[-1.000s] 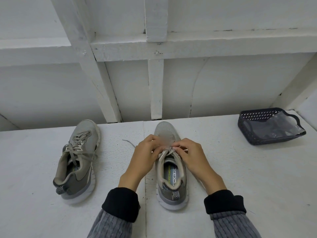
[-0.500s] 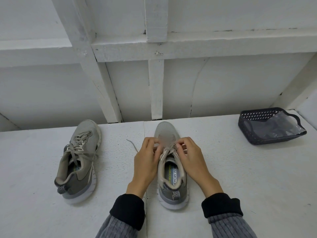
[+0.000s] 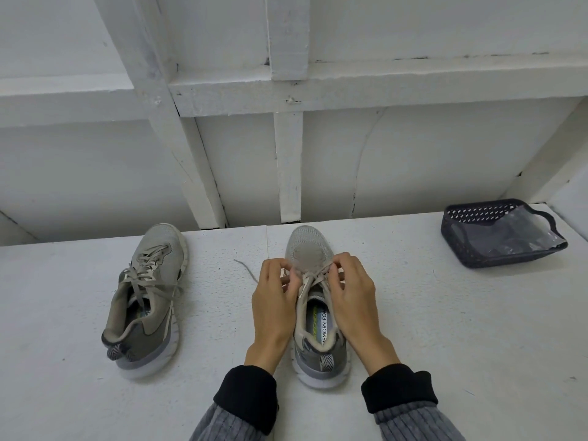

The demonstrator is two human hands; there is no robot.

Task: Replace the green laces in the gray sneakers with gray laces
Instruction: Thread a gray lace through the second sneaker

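Both hands have crept fwd along the shoe since 1 s ago, toward the toe, and my wrists sit closer together now. Left hand (image 3: pixel 274 300) is at the left side of the lacing on the center sneaker (image 3: pixel 313 300), fingers curled in, pinching the gray lace (image 3: pixel 310 276) near the lower eyelets. Right hand (image 3: pixel 351 299) mirrors it on the right side, fingertips pinching lace too, so both grips are closed on the lace. Exact strand each one has: can't tell, fingers cover it. One loose lace end (image 3: pixel 246 269) trails off to the left of my left hand, lying on the bench (image 3: pixel 445 329).

Center sneaker points away from me, heel toward my cuffs, tongue open, insole print visible. 2nd sneaker (image 3: pixel 148 297) sits well apart to the left, also toe away, angled a bit, w/ gray laces (image 3: pixel 149 275) already threaded and hanging loose over its opening.

Far right of the bench: dark mesh basket (image 3: pixel 496 237) w/ a clear plastic bag (image 3: pixel 509 235) lying in it. Contents of the bag too blurry to make out. White painted wood frame (image 3: pixel 288 167) behind the bench.
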